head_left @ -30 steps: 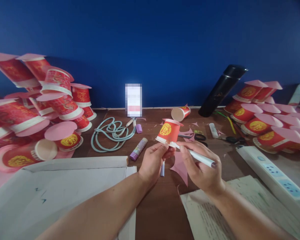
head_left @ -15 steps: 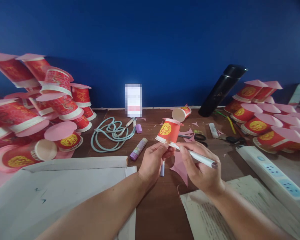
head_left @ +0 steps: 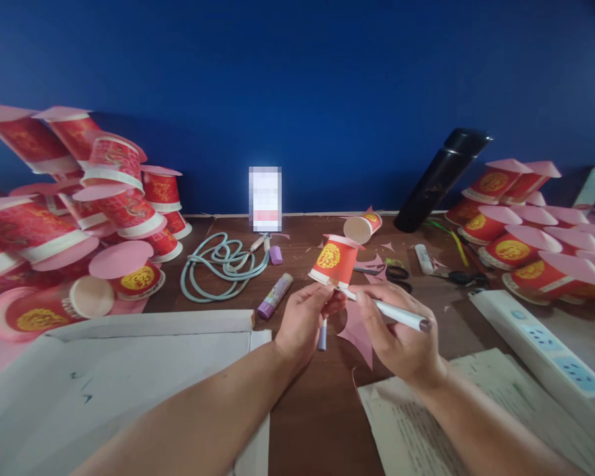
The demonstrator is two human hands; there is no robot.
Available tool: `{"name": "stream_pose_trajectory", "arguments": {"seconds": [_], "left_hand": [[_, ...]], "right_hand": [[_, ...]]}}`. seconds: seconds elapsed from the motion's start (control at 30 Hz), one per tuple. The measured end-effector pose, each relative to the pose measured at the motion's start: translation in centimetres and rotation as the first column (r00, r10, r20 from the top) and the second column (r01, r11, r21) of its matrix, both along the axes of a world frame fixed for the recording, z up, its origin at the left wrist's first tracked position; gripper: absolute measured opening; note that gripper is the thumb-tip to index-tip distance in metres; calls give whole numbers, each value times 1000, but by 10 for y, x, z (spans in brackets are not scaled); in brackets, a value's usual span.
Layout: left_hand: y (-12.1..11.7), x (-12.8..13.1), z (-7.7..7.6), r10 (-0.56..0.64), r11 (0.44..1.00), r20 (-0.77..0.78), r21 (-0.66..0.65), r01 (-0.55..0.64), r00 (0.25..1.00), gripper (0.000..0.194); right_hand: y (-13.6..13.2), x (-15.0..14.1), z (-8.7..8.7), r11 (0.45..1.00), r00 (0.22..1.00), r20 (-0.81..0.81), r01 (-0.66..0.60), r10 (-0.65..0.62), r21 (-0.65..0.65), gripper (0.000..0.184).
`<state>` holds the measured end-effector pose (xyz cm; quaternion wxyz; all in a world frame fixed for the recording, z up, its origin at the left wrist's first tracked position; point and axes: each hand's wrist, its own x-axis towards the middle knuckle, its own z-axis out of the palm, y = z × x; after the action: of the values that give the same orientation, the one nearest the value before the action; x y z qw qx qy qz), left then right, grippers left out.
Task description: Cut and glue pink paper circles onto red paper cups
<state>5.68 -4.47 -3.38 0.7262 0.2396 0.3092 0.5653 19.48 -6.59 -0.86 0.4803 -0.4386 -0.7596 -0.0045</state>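
My left hand [head_left: 305, 320] pinches the lower rim of a red paper cup [head_left: 344, 262], which is held upside down and has a gold emblem and a pink paper disc on top. In my right hand [head_left: 401, 330] is a white marker pen [head_left: 399, 313], gripped like a pencil, its tip at the cup's white rim. The exact spot under the tip is partly hidden by my fingers. Below my left hand a small pale cap [head_left: 322, 336] lies on the table, beside a pink paper scrap [head_left: 356, 330].
Stacks of red cups with pink tops stand left [head_left: 119, 158] and right [head_left: 513, 248]. A loose cup [head_left: 359, 229], glue stick [head_left: 275, 295], coiled cable [head_left: 191, 281], scissors [head_left: 396, 271] and black flask [head_left: 434, 185] lie around. Nearer are a white box lid [head_left: 153, 377], power strip [head_left: 540, 337] and papers [head_left: 426, 423].
The loose cup at the back has rolled slightly to the right. The pen tip has shifted a little along the held cup's rim; both hands stay nearly in place.
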Motion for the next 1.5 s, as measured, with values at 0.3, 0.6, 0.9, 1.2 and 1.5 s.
{"name": "stream_pose_trajectory", "arguments": {"seconds": [0.3,0.6,0.9,1.2,1.5], "left_hand": [[0,0,-1,-1,1000,13,11,1,1000,19],[-1,-2,-2,-8,1000,16,5,8,1000,20],[-2,-1,-1,-3,1000,14,5,3,1000,20],[-2,-1,1,-21,1000,-16,15,21,1000,21],[-4,-1,1,-29,999,-55,30,30,998,21]], "right_hand": [[0,0,-1,1000,1000,12,9,-10,15,11],[-4,0,2,996,991,-101,86,-87,-12,14],[-1,0,-1,996,992,-92,91,-90,8,15],[0,-1,-1,995,994,-53,99,-97,23,15],[1,0,-2,993,992,-53,116,-115,13,13]]}}
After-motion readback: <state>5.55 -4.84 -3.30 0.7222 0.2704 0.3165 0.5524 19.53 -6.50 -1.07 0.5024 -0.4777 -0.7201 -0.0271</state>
